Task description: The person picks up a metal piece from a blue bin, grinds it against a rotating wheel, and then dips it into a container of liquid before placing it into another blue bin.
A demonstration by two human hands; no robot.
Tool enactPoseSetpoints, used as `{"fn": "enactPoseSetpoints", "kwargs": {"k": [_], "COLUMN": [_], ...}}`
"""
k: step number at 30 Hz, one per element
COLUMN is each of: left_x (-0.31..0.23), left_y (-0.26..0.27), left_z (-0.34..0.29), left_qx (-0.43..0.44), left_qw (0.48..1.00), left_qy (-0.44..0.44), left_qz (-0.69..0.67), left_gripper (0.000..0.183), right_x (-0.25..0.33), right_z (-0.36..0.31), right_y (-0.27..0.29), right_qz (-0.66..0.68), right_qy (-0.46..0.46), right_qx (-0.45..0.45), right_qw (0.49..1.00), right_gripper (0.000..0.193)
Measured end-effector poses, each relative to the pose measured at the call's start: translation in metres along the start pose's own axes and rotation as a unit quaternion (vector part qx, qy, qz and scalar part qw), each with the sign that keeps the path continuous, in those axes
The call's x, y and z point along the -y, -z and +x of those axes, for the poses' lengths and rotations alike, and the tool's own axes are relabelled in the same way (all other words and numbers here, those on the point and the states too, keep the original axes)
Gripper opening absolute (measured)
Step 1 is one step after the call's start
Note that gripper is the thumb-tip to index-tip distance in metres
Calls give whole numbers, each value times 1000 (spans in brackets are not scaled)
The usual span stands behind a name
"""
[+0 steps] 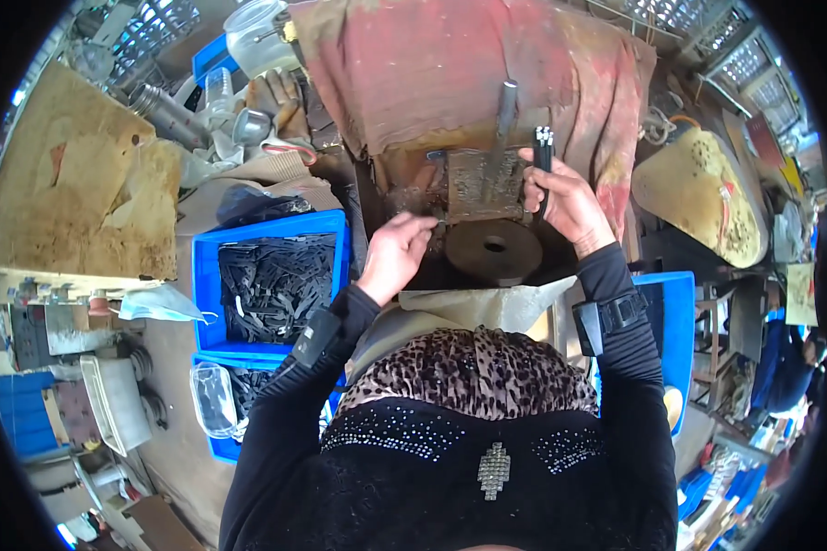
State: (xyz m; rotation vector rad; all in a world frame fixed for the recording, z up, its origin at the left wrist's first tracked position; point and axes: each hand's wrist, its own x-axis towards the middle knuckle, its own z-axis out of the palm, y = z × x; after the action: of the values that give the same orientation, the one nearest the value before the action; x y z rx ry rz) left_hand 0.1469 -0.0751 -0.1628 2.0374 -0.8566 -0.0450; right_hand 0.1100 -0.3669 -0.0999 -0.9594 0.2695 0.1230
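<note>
My right hand (568,204) is closed round a small upright bundle of thin black strips (542,174) with bright shiny tips. It is just right of a rough, worn metal block (483,179). My left hand (397,256) is at the left side of a dark round disc (494,250) with a hole in its middle. Its thumb and fingertips are drawn together; anything between them is too small to make out. A metal rod (506,110) slants up behind the block.
A blue bin (340,266) of black strips stands to my left, with another blue bin (225,448) below it. A further blue bin (678,354) is at my right. Stained red cloth (450,69) drapes behind the disc. A glove (280,106) lies at the back left.
</note>
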Motion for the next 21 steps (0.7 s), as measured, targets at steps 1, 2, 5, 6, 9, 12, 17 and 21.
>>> {"fn": "enactPoseSetpoints", "kwargs": {"k": [1,2,5,6,9,12,17,21], "left_x": [-4,-11,-22,-26,-67,-67,-94,-100], "left_y": [-2,-4,-24,-31,-38,-50,-66,-76], "left_z": [12,27,56,64,77,75,69,72], "left_qx": [-3,-7,5,15,70,200,190,252], "left_qw": [999,995,975,955,900,813,751,739], "left_qy": [1,1,29,62,122,124,166,151], "left_qz": [-47,-95,-218,-290,-412,-533,-610,-607], "left_gripper": [19,18,18,19,25,32,33,34], "right_x": [-1,0,2,1,-4,-22,-31,-27], "right_z": [-6,-11,-27,-32,-37,-34,-51,-69], "right_y": [-4,-7,-16,-19,-11,2,6,21], "right_qz": [-4,-10,-28,-38,-77,-116,-64,-153], "right_qy": [-20,-39,-40,-41,-41,-30,52,59], "right_qx": [21,42,56,64,132,200,210,148], "right_qw": [1000,998,997,996,987,972,974,975], "right_gripper": [35,36,35,35,26,20,19,28]}}
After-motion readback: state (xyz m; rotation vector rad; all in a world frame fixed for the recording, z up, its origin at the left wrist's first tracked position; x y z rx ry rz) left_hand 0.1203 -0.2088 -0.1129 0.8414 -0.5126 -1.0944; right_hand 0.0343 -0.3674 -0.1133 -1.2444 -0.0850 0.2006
